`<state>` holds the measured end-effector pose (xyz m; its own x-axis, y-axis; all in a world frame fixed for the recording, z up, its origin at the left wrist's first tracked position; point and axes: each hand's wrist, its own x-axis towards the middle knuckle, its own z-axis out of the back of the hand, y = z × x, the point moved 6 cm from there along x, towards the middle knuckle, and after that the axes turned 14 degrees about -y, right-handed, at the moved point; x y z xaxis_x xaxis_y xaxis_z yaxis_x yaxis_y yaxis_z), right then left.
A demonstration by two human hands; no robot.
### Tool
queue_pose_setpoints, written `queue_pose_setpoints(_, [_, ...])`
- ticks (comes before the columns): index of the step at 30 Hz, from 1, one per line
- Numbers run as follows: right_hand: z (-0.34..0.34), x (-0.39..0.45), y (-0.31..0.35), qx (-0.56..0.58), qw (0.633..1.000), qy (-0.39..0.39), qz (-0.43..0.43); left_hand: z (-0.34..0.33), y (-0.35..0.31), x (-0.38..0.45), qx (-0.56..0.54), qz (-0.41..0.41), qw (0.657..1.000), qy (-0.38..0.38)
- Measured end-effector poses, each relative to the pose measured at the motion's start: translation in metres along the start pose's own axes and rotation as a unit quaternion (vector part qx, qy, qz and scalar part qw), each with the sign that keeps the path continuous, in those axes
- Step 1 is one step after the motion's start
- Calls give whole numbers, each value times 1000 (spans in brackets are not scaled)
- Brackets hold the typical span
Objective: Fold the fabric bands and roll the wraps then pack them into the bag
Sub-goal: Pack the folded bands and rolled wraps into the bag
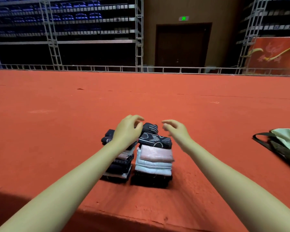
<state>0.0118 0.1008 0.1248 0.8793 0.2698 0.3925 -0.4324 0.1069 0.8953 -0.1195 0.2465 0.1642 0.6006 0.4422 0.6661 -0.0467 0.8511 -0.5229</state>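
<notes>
Both hands, left hand (127, 129) and right hand (177, 131), hover loosely curled, empty, above the folded bands (155, 154).

Two stacks of folded bands (137, 161) stand side by side near the front edge of the red carpeted platform (57, 101), a narrow gap between them (too tight for a hand). Carpet lies open left and behind; the bag (285, 143) blocks the right edge.
</notes>
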Motion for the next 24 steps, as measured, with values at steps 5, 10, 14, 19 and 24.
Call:
queue_pose_setpoints(5, [127, 8, -54, -18, 988, -132, -81, -75, -96, -1, -108, -11, 993, 45])
queue_pose_setpoints(10, [281, 0, -113, -154, 960, -210, -104, -190, -174, -13, -129, -23, 983, 131])
queue_pose_setpoints(14, [407, -4, -151, -337, 897, -267, -101, -291, -224, -27, -132, -3, 971, 199])
queue_pose_setpoints(19, [530, -4, -193, -516, 777, -342, -118, -412, -277, -43, -157, 58, 947, 273])
queue_pose_setpoints(24, [572, 12, -255, -510, 783, -298, -192, -523, -312, -65, -219, 158, 911, 313])
